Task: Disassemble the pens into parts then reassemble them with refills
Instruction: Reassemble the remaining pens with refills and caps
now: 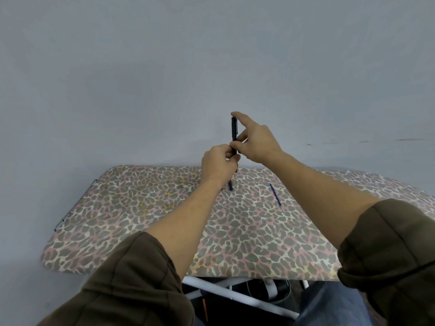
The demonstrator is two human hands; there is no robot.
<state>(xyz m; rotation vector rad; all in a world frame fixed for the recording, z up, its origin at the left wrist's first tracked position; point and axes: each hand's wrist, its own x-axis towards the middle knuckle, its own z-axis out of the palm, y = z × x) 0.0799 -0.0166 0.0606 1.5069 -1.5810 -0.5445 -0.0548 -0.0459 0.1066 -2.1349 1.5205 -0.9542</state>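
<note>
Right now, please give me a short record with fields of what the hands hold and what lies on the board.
pen: black, upright, held above the board
left hand: grips the pen's lower part
right hand: pinches the pen above the left hand, index finger raised
refill: blue, lying on the board, right of the hands
board: leopard-print cover

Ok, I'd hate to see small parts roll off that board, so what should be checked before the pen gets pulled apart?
1. Left hand has a full grip on the lower part of the pen: ok.
2. Right hand pinches the pen's middle, forefinger by its top: ok.
3. Pen is held upright above the board, so a dropped part would likely land on it: ok.
4. Blue refill lies on the board, right of the hands and apart from them: ok.
5. Pen's joint already loosened: cannot tell, fingers cover it.
</note>
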